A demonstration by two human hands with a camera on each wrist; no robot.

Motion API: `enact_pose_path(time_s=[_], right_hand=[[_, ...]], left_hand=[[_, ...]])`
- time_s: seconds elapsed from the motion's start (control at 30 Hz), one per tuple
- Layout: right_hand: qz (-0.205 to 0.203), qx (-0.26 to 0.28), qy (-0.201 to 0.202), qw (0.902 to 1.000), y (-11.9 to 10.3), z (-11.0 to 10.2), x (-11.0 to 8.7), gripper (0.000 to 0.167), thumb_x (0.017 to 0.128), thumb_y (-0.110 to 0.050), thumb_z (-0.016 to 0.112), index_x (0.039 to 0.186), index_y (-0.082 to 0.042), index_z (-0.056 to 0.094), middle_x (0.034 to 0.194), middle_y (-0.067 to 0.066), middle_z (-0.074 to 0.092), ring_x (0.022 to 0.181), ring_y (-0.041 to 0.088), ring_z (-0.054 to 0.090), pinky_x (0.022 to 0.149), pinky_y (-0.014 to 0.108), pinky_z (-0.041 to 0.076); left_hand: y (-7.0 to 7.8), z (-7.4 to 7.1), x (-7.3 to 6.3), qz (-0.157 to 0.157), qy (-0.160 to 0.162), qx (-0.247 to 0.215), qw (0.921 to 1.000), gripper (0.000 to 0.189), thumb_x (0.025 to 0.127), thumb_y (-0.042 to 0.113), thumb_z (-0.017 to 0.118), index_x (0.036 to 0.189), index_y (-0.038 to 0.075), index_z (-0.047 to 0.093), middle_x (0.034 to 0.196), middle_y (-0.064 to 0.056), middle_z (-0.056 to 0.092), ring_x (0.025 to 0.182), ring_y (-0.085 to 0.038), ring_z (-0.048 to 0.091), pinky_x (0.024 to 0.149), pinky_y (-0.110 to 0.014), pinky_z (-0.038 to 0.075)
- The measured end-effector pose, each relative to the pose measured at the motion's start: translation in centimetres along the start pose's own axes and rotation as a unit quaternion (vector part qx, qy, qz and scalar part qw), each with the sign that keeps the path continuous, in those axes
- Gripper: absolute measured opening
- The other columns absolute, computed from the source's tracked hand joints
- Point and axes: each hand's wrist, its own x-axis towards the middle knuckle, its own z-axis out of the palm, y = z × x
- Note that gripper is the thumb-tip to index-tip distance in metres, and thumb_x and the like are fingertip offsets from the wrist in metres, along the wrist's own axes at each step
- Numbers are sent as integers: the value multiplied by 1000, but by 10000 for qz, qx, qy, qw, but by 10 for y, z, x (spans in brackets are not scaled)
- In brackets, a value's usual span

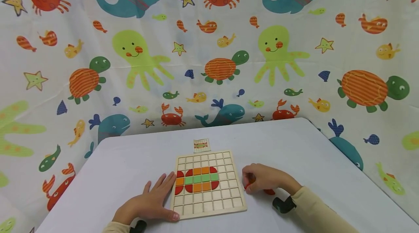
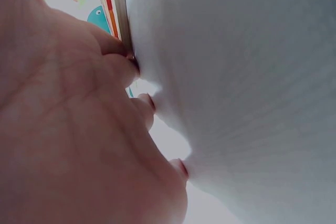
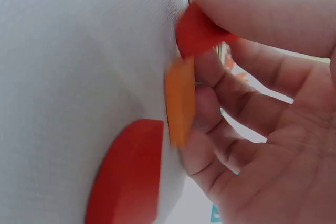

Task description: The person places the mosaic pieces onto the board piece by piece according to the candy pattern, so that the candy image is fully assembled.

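Note:
A wooden grid board (image 1: 227,193) lies on the table with red rounded tiles (image 1: 188,188), orange square tiles (image 1: 197,187) and green square tiles (image 1: 197,179) in its left and middle cells. My left hand (image 1: 154,199) rests at the board's left edge, fingers spread, thumb at the near corner. Right of the board, my right hand (image 1: 263,177) pinches a red tile (image 3: 199,31) between thumb and finger. Beside its other fingers is an orange tile (image 3: 180,103); whether they grip it I cannot tell. Another red tile (image 3: 128,177) lies on the table under the hand.
A small pattern card (image 1: 201,146) lies just beyond the board's far edge. The white table (image 1: 137,160) ends at a curtain (image 1: 190,80) printed with sea animals. Dark wrist bands (image 1: 284,204) sit at the sleeves.

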Motion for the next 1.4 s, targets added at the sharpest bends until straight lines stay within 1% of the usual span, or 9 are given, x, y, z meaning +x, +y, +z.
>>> enact_pose_path(time_s=[0.17, 0.33, 0.43, 0.5, 0.77, 0.93, 1.13, 1.27, 1.4], right_hand=[[123, 582, 539, 9968, 3, -2, 4, 18, 92, -4, 80, 92, -13, 64, 83, 0, 62, 74, 19, 58, 64, 29, 48], [122, 980, 918, 9909, 0, -7, 8, 9, 97, -9, 79, 102, -8, 71, 85, 3, 66, 76, 21, 61, 64, 27, 51], [-31, 1180, 983, 9881, -1, -10, 12, 13, 100, -8, 75, 113, -5, 77, 94, 5, 70, 81, 21, 63, 70, 26, 55], [-129, 1250, 1005, 9870, -3, -12, 16, 15, 101, -8, 74, 115, -4, 78, 98, 5, 72, 85, 21, 63, 74, 27, 57], [-274, 1612, 935, 9821, -16, -17, 36, 15, 102, -4, 71, 114, 5, 70, 92, 6, 71, 79, 22, 68, 77, 29, 61], [-164, 1919, 1032, 9758, -24, -18, 51, 16, 102, -3, 71, 115, 6, 70, 96, 9, 71, 81, 24, 72, 82, 33, 63], [-168, 2200, 1105, 9691, -23, -12, 69, 16, 103, -4, 70, 114, 7, 70, 98, 11, 72, 80, 24, 73, 80, 34, 64], [-92, 2220, 1218, 9674, -23, -7, 77, 13, 102, -3, 70, 112, 6, 72, 95, 11, 71, 77, 24, 72, 77, 34, 64], [64, 1837, 1356, 9736, -24, -2, 81, 9, 99, -2, 73, 107, 2, 75, 92, 6, 70, 80, 22, 66, 75, 31, 60]], left_hand=[[-1, 1, 0, 2, -12, 1, 10000, 129, 75, 61, 92, 171, 9, 23, 177, -13, 18, 162, -44, 6, 119, -78, -5], [0, 1, 0, -20, -34, 11, 10000, 129, 75, 62, 91, 171, 9, 22, 178, -13, 18, 162, -44, 6, 120, -78, -5], [0, 0, -1, -24, -33, -6, 10000, 129, 76, 62, 91, 171, 9, 22, 177, -13, 18, 162, -44, 6, 120, -77, -5], [1, -1, -1, -25, -44, -34, 10000, 129, 76, 61, 91, 171, 8, 22, 177, -14, 18, 162, -44, 6, 120, -78, -5], [0, 1, -2, -86, -40, -161, 9998, 131, 73, 62, 92, 171, 9, 24, 177, -12, 19, 162, -43, 6, 120, -77, -5], [0, 1, -1, -74, -17, -125, 9999, 130, 73, 61, 92, 171, 10, 24, 177, -13, 20, 162, -43, 6, 120, -77, -5], [-1, 1, -1, -23, 3, -70, 10000, 130, 74, 62, 92, 171, 9, 23, 177, -13, 20, 162, -43, 8, 120, -77, -3], [0, 1, -1, 4, 21, -42, 10000, 129, 75, 61, 92, 171, 9, 24, 177, -14, 20, 162, -43, 7, 120, -77, -3], [0, 0, -3, -14, 6, -48, 10000, 128, 75, 60, 92, 171, 9, 24, 177, -13, 20, 162, -43, 7, 120, -77, -3]])
